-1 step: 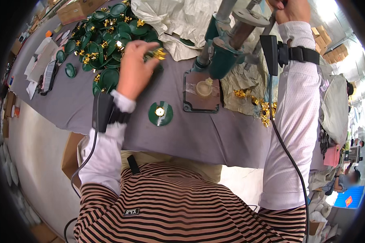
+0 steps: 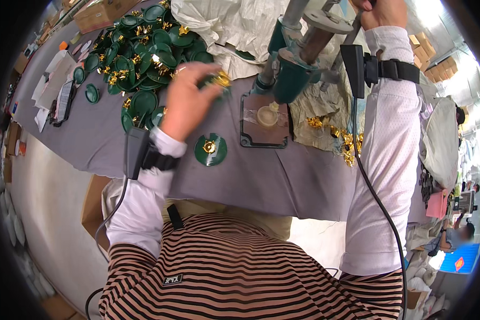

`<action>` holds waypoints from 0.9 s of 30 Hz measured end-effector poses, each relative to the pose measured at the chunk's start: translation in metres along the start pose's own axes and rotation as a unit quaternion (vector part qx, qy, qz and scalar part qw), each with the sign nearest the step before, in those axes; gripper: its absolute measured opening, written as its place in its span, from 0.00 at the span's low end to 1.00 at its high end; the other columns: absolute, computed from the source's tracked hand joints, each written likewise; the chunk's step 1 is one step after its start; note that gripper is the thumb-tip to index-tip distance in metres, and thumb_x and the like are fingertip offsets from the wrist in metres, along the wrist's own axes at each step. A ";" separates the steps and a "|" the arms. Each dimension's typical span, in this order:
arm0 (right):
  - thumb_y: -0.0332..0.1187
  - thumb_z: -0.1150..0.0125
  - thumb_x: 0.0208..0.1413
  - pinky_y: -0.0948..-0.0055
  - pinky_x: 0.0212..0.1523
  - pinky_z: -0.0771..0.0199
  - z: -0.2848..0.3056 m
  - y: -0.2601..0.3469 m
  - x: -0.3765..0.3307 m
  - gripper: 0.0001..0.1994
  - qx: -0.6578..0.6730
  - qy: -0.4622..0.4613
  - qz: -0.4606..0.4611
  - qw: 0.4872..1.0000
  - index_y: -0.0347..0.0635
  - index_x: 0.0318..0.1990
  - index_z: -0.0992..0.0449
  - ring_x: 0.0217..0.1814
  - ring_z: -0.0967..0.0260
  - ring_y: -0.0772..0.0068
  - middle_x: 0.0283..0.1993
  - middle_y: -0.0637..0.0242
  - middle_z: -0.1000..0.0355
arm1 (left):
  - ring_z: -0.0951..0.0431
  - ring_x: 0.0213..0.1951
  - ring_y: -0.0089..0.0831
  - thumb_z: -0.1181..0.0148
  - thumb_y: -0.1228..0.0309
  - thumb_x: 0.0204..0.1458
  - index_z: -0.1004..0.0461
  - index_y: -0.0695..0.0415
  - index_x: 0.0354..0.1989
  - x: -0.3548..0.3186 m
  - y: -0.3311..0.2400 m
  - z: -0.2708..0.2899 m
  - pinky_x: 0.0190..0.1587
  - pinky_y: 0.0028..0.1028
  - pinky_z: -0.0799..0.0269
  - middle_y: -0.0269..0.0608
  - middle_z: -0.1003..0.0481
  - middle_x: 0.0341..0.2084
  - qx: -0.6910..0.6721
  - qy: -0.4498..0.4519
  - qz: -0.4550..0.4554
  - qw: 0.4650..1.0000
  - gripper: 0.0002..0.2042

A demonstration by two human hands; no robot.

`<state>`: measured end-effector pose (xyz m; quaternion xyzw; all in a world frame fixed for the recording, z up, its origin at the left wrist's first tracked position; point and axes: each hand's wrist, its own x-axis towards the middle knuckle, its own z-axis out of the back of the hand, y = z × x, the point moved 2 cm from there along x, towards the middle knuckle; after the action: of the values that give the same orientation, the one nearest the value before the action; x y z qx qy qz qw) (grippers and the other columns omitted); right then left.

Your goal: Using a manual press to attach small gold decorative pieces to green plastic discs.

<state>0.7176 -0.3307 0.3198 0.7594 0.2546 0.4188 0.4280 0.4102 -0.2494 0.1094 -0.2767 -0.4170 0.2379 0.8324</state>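
My left hand [image 2: 189, 101] is over the near edge of the pile, closed on a green disc with a gold metal fitting [image 2: 222, 80], which is blurred by motion. Below it, a single green disc [image 2: 215, 157] lies flat on the cloth, a gold fitting at its middle. At the upper right my right hand [image 2: 384, 13] is wrapped round the lever [image 2: 357, 24] of a green hand press [image 2: 293, 80]; part of its grip is cut off by the frame edge. Under the press head, a pale round seat [image 2: 268, 116] sits on the base plate [image 2: 250, 136].
Green discs with gold fittings [image 2: 144, 104] are heaped at the left. Loose gold pieces [image 2: 351, 144] lie on crumpled sacking right of the press. A white sack [image 2: 224, 32] is behind. Grey cloth [image 2: 250, 186] covers the table; a cardboard box [image 2: 96, 16] stands far left.
My left hand has moved right, away from the pile and toward the press, with the green disc in it. My right hand stays on the lever.
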 end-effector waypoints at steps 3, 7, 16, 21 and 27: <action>0.34 0.54 0.64 0.84 0.09 0.49 0.000 0.000 0.003 0.12 0.003 0.026 0.005 1.000 0.39 0.50 0.34 0.15 0.43 0.82 0.24 0.68 0.33 | 0.26 0.52 0.35 0.34 0.78 0.46 0.21 0.58 0.45 -0.043 -0.012 -0.062 0.56 0.30 0.32 0.45 0.29 0.53 -0.117 0.032 0.109 0.987 0.15; 0.35 0.53 0.64 0.85 0.10 0.49 -0.003 -0.002 0.004 0.13 -0.010 0.020 0.021 1.000 0.38 0.51 0.34 0.15 0.43 0.82 0.24 0.68 0.33 | 0.28 0.53 0.39 0.32 0.74 0.45 0.21 0.60 0.43 -0.055 -0.020 -0.094 0.54 0.32 0.31 0.46 0.28 0.52 -0.136 0.033 0.139 0.980 0.15; 0.34 0.51 0.63 0.84 0.11 0.48 -0.006 0.009 -0.013 0.13 -0.011 -0.001 0.054 0.998 0.36 0.49 0.31 0.15 0.43 0.81 0.23 0.69 0.33 | 0.29 0.48 0.43 0.28 0.69 0.40 0.20 0.59 0.37 -0.043 -0.024 -0.119 0.50 0.36 0.33 0.42 0.25 0.43 0.026 0.014 0.021 0.999 0.15; 0.31 0.56 0.63 0.66 0.37 0.40 -0.018 0.014 -0.164 0.09 0.025 0.076 0.254 0.964 0.40 0.39 0.29 0.30 0.48 0.69 0.25 0.69 0.45 | 0.29 0.50 0.43 0.28 0.69 0.39 0.21 0.58 0.42 -0.043 -0.025 -0.093 0.52 0.37 0.33 0.42 0.24 0.42 0.059 0.006 0.030 0.998 0.19; 0.24 0.48 0.41 0.51 0.70 0.50 0.035 -0.046 -0.308 0.08 -0.345 0.149 0.164 0.912 0.40 0.28 0.21 0.39 0.28 0.61 0.24 0.66 0.29 | 0.24 0.45 0.40 0.26 0.68 0.39 0.29 0.62 0.54 -0.028 -0.045 -0.099 0.49 0.34 0.28 0.46 0.23 0.43 -0.104 0.094 0.065 0.988 0.30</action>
<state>0.5868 -0.5523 0.1416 0.5245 0.0272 0.6527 0.5460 0.4837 -0.3261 0.0741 -0.4096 -0.3403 0.2200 0.8173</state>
